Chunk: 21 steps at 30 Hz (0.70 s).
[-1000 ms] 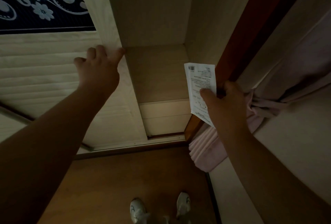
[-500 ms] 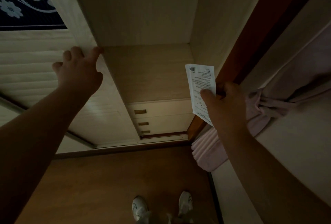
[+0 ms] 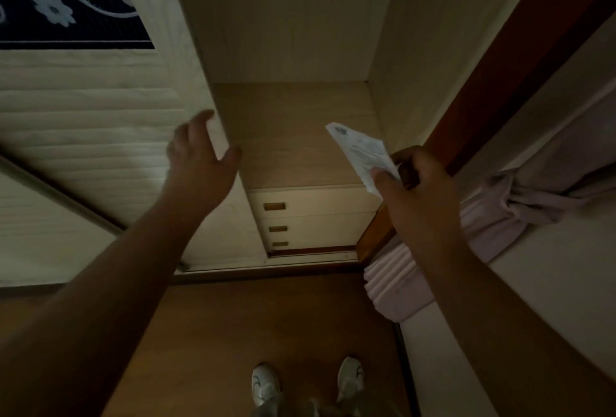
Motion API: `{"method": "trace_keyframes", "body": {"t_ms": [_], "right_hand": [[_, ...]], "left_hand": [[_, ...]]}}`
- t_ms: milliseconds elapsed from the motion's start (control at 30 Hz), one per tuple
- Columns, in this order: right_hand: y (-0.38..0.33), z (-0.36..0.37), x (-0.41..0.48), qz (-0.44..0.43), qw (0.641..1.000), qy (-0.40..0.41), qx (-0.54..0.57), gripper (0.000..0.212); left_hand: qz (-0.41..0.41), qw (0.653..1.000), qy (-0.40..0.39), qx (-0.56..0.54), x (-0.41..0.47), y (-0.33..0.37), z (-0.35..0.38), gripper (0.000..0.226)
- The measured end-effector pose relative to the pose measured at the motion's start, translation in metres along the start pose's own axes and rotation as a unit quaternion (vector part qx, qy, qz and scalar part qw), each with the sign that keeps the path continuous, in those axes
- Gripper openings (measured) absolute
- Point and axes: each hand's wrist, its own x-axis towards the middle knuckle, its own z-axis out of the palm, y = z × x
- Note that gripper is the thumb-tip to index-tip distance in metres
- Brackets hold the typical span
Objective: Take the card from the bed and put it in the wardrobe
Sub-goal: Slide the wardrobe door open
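My right hand [image 3: 416, 193] grips a white printed card [image 3: 361, 153] by its lower end. The card tilts forward over the right side of the wardrobe shelf [image 3: 293, 133]. The wardrobe stands open, its pale sliding door [image 3: 100, 136] pushed to the left. My left hand [image 3: 200, 156] hovers at the door's edge with fingers spread, holding nothing; whether it touches the door I cannot tell.
Three drawers with small handles [image 3: 310, 216] sit under the shelf. A pink curtain [image 3: 500, 209] is bunched at the right beside a red-brown frame [image 3: 500, 76]. The wooden floor [image 3: 260, 323] and white shoes [image 3: 306, 380] lie below.
The card has tipped from upright to slanting forward over the shelf. My left hand has come off its flat press on the sliding door and opened.
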Motion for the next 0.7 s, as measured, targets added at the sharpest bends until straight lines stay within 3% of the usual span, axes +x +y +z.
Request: {"method": "trace_keyframes", "body": {"t_ms": [33,100,233,333,400,533,633,700], "right_hand": [[-0.001,0.001,-0.001,-0.027,0.999,-0.014,-0.012,0.013],[-0.001,0.004,-0.002,-0.068,0.996,-0.041,-0.03,0.012],[0.002,0.012,-0.006,-0.148,0.985,-0.06,-0.062,0.019],[0.004,0.02,-0.008,-0.193,0.977,-0.081,-0.048,0.024],[0.005,0.024,-0.007,-0.188,0.977,-0.094,-0.028,0.031],[0.013,0.034,-0.004,-0.158,0.983,-0.078,-0.055,0.04],[0.022,0.042,-0.003,-0.084,0.992,-0.065,-0.07,0.047],[0.028,0.046,-0.002,0.01,0.998,-0.052,-0.021,0.047]], "left_hand": [[-0.054,0.993,-0.052,-0.095,-0.006,0.006,0.002,0.054],[-0.158,0.936,-0.171,-0.265,-0.015,0.02,0.002,0.049],[-0.129,0.899,-0.289,-0.303,-0.027,0.027,0.006,0.073],[-0.146,0.849,-0.378,-0.339,-0.038,0.026,0.016,0.068],[-0.183,0.821,-0.371,-0.394,-0.041,0.025,0.023,0.057],[-0.232,0.791,-0.343,-0.451,-0.036,0.022,0.036,0.066],[-0.243,0.807,-0.31,-0.44,-0.03,0.023,0.047,0.035],[-0.259,0.807,-0.287,-0.447,-0.028,0.023,0.056,0.017]]}}
